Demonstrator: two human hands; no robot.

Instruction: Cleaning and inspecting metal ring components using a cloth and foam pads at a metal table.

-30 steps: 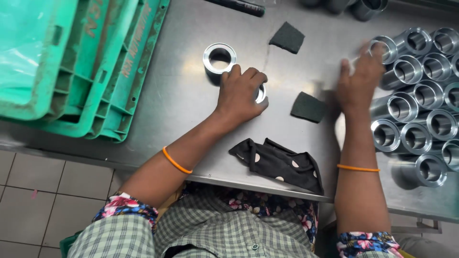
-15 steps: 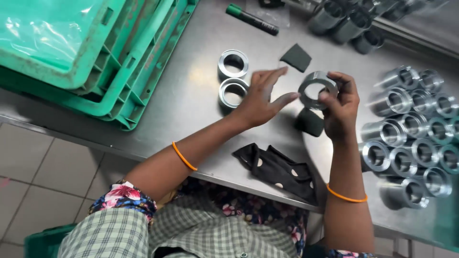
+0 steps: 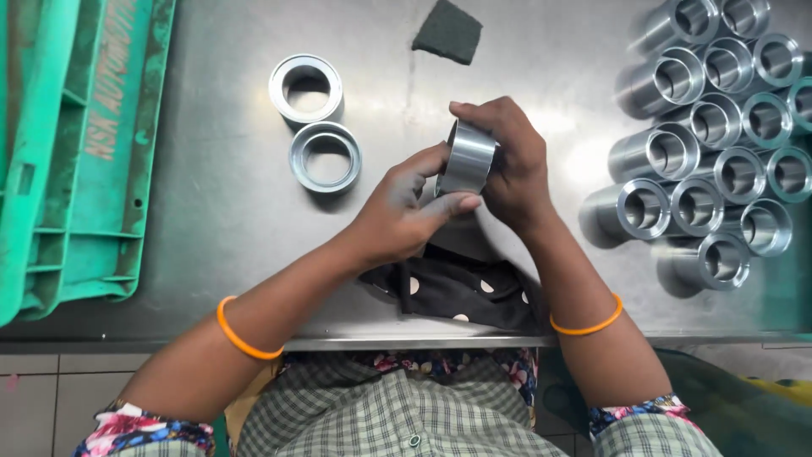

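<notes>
While both our hands close on one ring, layout left to right:

crates: green plastic crates (image 3: pixel 76 152), stacked, at the table's left edge, well apart from our hands.
table: bare steel table (image 3: pixel 211 254), scuffed; all parts sit on it.
loose rings: two short metal rings (image 3: pixel 315 123) lying flat, bores up, one just beside the other, left of our hands.
left hand: our left hand (image 3: pixel 402 211) comes in from lower left, thumb and fingers closed on the ring's near side; orange bangle on that wrist.
ring: metal ring (image 3: pixel 467 159) held off the table between both hands, tilted on edge, outer wall facing us, roughly mid-table.
pad: dark square pad (image 3: pixel 448 34) flat on the table, above our hands, apart from them.
right hand: our right hand (image 3: pixel 512 165) wraps over the ring's top and far side, fingers shut on it; orange bangle on the wrist too.
cloth: black dotted cloth (image 3: pixel 461 292) bunched at the near table edge, under our wrists.
sleeves: cluster of taller metal sleeves (image 3: pixel 719 127) standing packed together at far right, touching one another, bores up.
</notes>
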